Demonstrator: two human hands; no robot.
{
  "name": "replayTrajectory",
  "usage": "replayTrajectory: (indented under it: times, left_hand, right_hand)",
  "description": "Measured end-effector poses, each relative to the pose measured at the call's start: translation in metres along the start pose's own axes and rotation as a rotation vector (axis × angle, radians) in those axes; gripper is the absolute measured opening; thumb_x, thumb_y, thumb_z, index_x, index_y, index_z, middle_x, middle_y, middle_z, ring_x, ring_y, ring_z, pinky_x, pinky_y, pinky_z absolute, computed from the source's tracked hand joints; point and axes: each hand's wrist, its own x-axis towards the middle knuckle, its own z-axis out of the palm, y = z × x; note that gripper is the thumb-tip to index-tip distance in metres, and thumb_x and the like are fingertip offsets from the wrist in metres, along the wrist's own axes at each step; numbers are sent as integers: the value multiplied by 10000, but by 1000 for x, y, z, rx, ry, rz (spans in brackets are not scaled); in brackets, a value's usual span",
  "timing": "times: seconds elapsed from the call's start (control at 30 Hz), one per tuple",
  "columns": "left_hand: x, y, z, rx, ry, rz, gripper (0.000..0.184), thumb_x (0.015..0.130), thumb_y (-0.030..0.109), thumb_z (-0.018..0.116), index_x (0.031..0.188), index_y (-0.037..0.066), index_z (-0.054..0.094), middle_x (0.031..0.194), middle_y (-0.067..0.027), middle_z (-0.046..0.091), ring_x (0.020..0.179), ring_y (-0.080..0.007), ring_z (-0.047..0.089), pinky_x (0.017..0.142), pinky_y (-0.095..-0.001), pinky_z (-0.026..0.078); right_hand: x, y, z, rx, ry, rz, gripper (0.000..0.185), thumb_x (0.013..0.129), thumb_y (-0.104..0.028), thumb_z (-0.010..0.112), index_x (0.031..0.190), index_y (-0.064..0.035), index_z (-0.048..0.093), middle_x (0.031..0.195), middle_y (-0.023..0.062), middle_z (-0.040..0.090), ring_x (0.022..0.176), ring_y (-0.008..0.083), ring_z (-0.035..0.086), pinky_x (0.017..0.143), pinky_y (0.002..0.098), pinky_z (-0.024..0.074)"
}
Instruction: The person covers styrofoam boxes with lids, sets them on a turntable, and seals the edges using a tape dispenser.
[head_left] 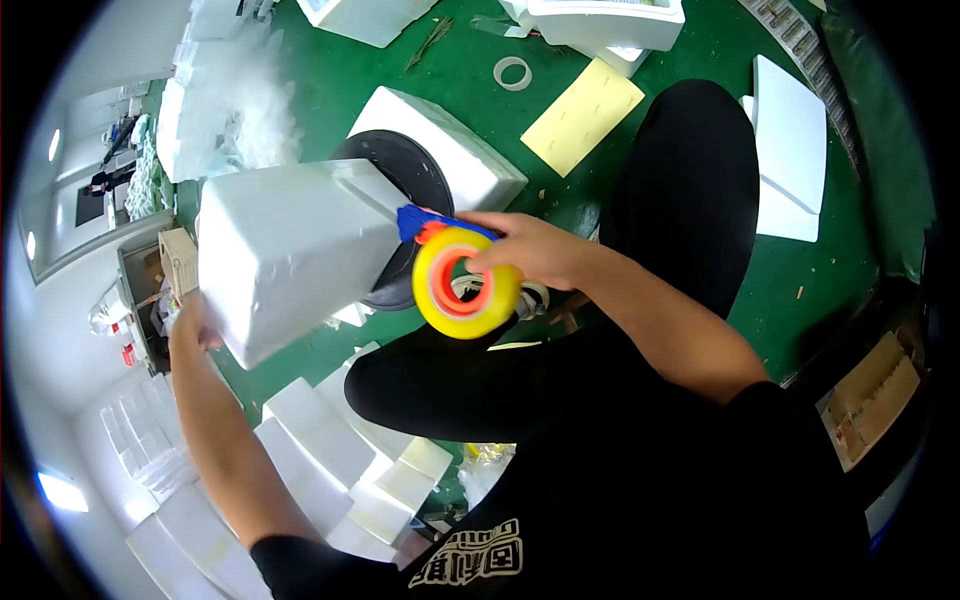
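A white foam box [300, 250] is in front of me, tilted, its right end over a round black disc [415, 165]. My left hand [200, 325] grips the box at its lower left edge, its fingers partly hidden behind the foam. In my right hand [525, 250] is a tape dispenser [408, 222], blue and red, carrying a thick yellow roll of tape [435, 300] with an orange core. The dispenser's blue head is at the right side of the box; whether they touch I cannot tell.
Another white foam box [470, 160] lies behind the disc. A yellow sheet [583, 115] and a loose tape roll [512, 73] are on the green floor [560, 30]. White foam panels [790, 150] lie right; several foam blocks [320, 430] are stacked lower left. My knees flank the work.
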Motion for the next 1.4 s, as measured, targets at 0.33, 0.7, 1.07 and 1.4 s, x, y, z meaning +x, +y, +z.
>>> replayTrajectory:
  times: [0.33,0.7,1.07,1.4]
  left_hand:
    - [-230,127,78,396,429,1749,533,925,340,623,1426,170,566,1603,-144,342,1501,-377,255,1219,-518,168]
    - [-34,206,25,-374,67,522,442,964,312,567,1388,198,615,1538,-139,447,1441,-275,381,1176,-334,261]
    - [-20,195,33,-449,-64,351,532,969,409,552,1442,166,532,1532,-119,454,1432,-277,389,1169,-388,270]
    - [-47,184,34,-535,-19,349,635,974,498,538,1491,137,456,1527,-100,460,1425,-278,396,1162,-436,278]
  right_hand:
    - [45,-13,-4,-35,-43,-66,819,876,-68,692,1553,33,243,1333,167,573,1173,233,619,988,367,525]
    - [-21,80,15,-455,78,-92,776,856,-314,731,1517,-59,414,1241,199,645,1072,265,655,946,318,488]
    - [95,46,47,-879,-276,-43,749,718,-173,710,1442,-149,519,1195,185,666,1058,307,644,904,356,506]
    - [160,35,68,-1417,-802,137,598,733,-265,728,1306,-109,657,1301,184,630,1079,299,643,830,429,540]
